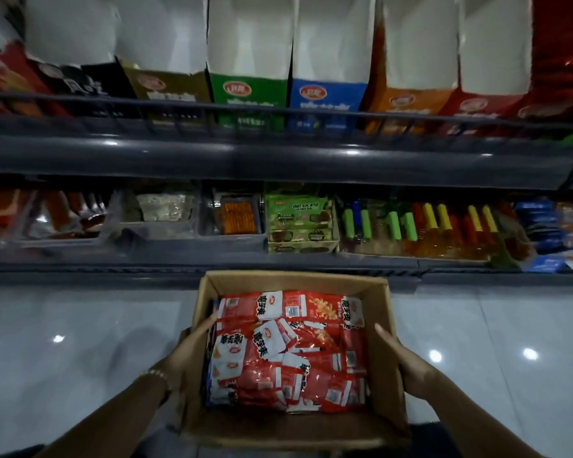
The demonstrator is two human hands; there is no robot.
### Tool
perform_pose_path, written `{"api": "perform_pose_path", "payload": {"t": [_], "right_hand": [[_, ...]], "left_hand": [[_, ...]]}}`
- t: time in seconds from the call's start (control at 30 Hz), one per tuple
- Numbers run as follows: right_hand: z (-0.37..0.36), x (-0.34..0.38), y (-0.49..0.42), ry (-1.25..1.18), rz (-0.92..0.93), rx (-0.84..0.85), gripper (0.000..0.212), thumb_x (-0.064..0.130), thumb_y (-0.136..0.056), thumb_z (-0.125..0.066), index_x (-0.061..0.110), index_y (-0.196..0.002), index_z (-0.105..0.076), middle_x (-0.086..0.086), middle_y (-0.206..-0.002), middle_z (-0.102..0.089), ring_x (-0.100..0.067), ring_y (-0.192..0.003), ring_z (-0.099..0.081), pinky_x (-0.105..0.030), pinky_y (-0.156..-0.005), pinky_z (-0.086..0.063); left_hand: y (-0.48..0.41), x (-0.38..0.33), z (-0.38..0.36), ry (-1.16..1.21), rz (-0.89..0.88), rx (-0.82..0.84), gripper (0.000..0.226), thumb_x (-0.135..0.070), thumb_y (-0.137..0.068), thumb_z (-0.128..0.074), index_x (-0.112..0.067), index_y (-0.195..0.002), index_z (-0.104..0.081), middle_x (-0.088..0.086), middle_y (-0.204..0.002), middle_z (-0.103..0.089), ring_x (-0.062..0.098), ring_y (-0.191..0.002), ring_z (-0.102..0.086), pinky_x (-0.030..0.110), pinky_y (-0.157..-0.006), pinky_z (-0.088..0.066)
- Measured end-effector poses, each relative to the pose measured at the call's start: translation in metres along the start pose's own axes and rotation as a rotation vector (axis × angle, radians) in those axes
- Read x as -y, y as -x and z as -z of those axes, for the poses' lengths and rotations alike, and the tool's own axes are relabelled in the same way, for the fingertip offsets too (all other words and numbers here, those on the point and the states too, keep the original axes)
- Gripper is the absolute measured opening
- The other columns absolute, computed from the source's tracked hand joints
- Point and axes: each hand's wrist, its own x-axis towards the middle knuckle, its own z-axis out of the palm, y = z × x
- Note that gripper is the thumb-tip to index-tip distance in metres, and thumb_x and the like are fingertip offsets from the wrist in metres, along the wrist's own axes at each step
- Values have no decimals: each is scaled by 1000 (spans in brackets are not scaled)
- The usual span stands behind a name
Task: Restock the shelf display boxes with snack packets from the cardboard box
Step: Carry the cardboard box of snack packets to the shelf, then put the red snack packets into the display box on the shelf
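Two hands are clamping the cardboard box (278, 428): your left hand (192, 342) on its left wall, your right hand (401, 358) on its right. Snack packets (288, 352) are lying between them, equally near both; the empty-looking display boxes (248, 94) are standing ahead and above, on the upper shelf (278, 153).

Left hand (192, 345), right hand (402, 357) hold cardboard box (291, 424) of snack packets (288, 352).

Black display box (90, 84): "风吃". Red packets (288, 352): printed characters too blurred.
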Motion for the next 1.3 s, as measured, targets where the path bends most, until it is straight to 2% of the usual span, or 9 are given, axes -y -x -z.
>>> {"api": "perform_pose_path", "payload": {"t": [0.17,0.47,0.63,0.77,0.87,0.93,1.0,1.1,1.3], "right_hand": [[2,-20,-17,-21,42,-11,86,62,-65,-71,26,-138,-43,-10,-126,-63,-31,-116,-60,-50,-98,-46],[-15,-21,-10,44,78,65,96,62,-41,-85,21,-123,-54,-12,-109,-71,-29,-100,-68,-33,-68,-58],[-11,-16,-21,85,68,-87,54,60,-83,-50,25,-123,-54,-6,-102,-73,-23,-94,-71,-32,-67,-57],[-12,-13,-25,158,68,-141,41,56,-87,-47,29,-116,-56,-8,-111,-69,-26,-103,-66,-41,-84,-53],[-15,-6,-25,220,163,-237,66,65,-74,-63,25,-126,-53,-7,-118,-67,-27,-107,-64,-46,-92,-51],[-26,-2,-20,228,238,-363,88,67,-66,-73,18,-134,-45,-7,-126,-61,-28,-111,-60,-48,-98,-46],[-41,1,-13,201,364,-475,79,52,-76,-72,14,-137,-40,-7,-127,-56,-28,-114,-56,-41,-98,-45],[-64,7,1,263,515,-502,72,47,-74,-74,16,-135,-49,-1,-130,-56,-23,-118,-55,-33,-97,-45],[-83,-22,19,436,380,-317,71,52,-76,-70,18,-133,-47,-2,-124,-56,-17,-102,-60,-31,-84,-50]], "left_hand": [[-13,15,-7,-77,-33,42,49,-46,-84,-54,-18,-124,-60,16,-115,-68,33,-106,-66,48,-90,-51],[-32,43,16,-182,63,9,66,-71,-77,-56,-25,-125,-58,15,-117,-68,34,-110,-63,54,-101,-43],[-43,39,23,-271,46,-20,78,-83,-70,-52,-30,-126,-60,10,-124,-65,31,-117,-59,54,-108,-35],[-28,34,14,-427,-53,-4,73,-79,-71,-54,-32,-127,-57,2,-117,-69,23,-112,-62,51,-107,-38],[-17,26,5,-474,-187,-122,85,-79,-66,-59,-23,-130,-53,4,-113,-70,23,-105,-65,49,-100,-46],[-10,18,-3,-461,-233,-245,99,-78,-68,-61,-16,-142,-38,11,-133,-57,30,-116,-58,49,-103,-43],[8,10,-20,-448,-314,-338,77,-57,-87,-57,-11,-143,-32,13,-144,-43,31,-121,-52,41,-105,-39],[29,-1,-46,-542,-498,-335,36,-34,-93,-57,-10,-120,-52,10,-128,-54,25,-109,-58,29,-92,-42],[41,13,-63,-863,-406,-170,77,-57,-87,-52,-7,-142,-35,7,-147,-39,25,-135,-40,40,-118,-22]]}}
